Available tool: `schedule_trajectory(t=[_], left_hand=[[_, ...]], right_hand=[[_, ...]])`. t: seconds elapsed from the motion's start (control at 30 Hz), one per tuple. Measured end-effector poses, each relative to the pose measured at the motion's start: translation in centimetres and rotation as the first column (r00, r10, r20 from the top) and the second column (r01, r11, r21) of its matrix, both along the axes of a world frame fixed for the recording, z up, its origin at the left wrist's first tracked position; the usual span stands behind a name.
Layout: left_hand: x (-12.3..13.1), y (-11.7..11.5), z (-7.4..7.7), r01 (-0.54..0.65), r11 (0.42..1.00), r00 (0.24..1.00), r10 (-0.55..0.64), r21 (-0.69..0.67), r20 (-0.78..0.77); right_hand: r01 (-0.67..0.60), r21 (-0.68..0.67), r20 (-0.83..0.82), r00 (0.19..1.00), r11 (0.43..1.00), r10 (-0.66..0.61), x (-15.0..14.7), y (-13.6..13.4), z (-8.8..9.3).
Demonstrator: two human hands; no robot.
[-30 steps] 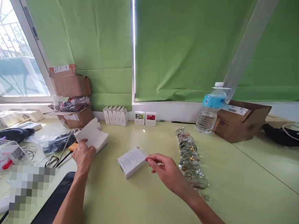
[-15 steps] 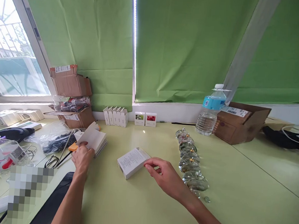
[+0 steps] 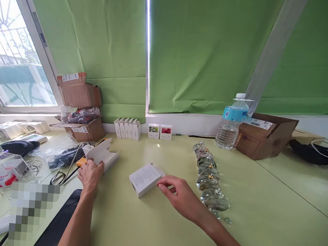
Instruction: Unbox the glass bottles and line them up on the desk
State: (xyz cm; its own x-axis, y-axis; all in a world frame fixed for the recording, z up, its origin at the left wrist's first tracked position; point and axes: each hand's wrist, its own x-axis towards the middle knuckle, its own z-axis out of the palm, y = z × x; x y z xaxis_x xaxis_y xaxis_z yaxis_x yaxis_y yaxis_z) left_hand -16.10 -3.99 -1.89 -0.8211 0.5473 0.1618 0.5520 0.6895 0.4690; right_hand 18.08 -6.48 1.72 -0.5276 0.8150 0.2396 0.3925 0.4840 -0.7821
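A plastic jar [image 3: 2, 171] with a red-printed label is standing at the far left of a pale green table [image 3: 274, 192], near a black handheld device [image 3: 17, 147]. Black-handled scissors [image 3: 57, 178] are lying just beyond a clear plastic bag [image 3: 61, 157] of dark items, while two cardboard boxes [image 3: 78, 93] are stacking up against a green blind [image 3: 203, 54]. The person's left hand [image 3: 91, 176] is gripping a white carton [image 3: 100, 152], its thumb and fingers closed on the lower edge as the open flaps are rising above it. That carton is resting on a stack of flat white cartons [image 3: 111, 162], with an orange pad [image 3: 81, 162] just beside the hand. At centre, a white box [image 3: 145, 179] printed with black text is lying flat on the table. The right hand [image 3: 181, 194] is reaching toward it, fingers together and slightly curled, fingertips [image 3: 159, 183] at its right end without clamping it. Small white boxes [image 3: 126, 128] are lining up along the back wall. Further right, a row of glass beads [image 3: 208, 175] is running beside the hand, near a water bottle [image 3: 228, 130] and an open cardboard carton [image 3: 265, 136].
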Motion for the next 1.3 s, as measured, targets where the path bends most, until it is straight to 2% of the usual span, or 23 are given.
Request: schedule_trajectory(t=[0.3, 0.57, 0.83, 0.93, 1.1, 1.13, 1.2, 1.3], left_hand=[[0.4, -0.9, 0.3, 0.002, 0.997, 0.988, -0.013, -0.073, -0.153], [0.9, -1.4, 1.4, 0.023, 0.995, 0.99, -0.036, -0.099, -0.14], [0.8, -1.4, 1.0, 0.051, 0.985, 0.991, -0.071, -0.166, -0.115], [1.3, -1.8, 1.8, 0.05, 0.991, 0.988, -0.068, -0.126, -0.138], [3.2, -2.7, 4.0, 0.057, 0.998, 0.97, -0.053, 0.01, -0.238], [3.7, -2.7, 4.3, 0.092, 0.994, 0.965, -0.074, 0.059, -0.253], [4.8, -2.3, 4.3, 0.259, 0.953, 0.947, -0.22, 0.154, -0.235], [6.9, -1.1, 2.9, 0.566, 0.799, 0.824, -0.553, 0.2, -0.125]], right_hand=[[-0.01, 0.006, 0.038, 0.999, 1.0, 0.01, 0.0, -0.2, -0.2], [-0.009, 0.052, 0.07, 0.998, 0.999, 0.006, -0.1, -0.3, -0.2], [-0.012, 0.073, 0.111, 0.994, 0.997, 0.004, 0.0, -0.4, -0.6], [-0.019, 0.094, 0.12, 0.993, 0.995, 0.007, -0.1, -0.3, -0.9], [-0.009, 0.134, 0.129, 0.992, 0.991, -0.008, -0.2, -0.1, -1.2], [-0.005, 0.138, 0.136, 0.991, 0.99, -0.014, -0.3, -0.2, -1.1], [-0.004, 0.135, 0.149, 0.989, 0.991, -0.016, -0.3, -0.3, -1.1], [-0.026, 0.084, 0.144, 0.99, 0.996, 0.014, -0.4, -0.7, -1.1]])
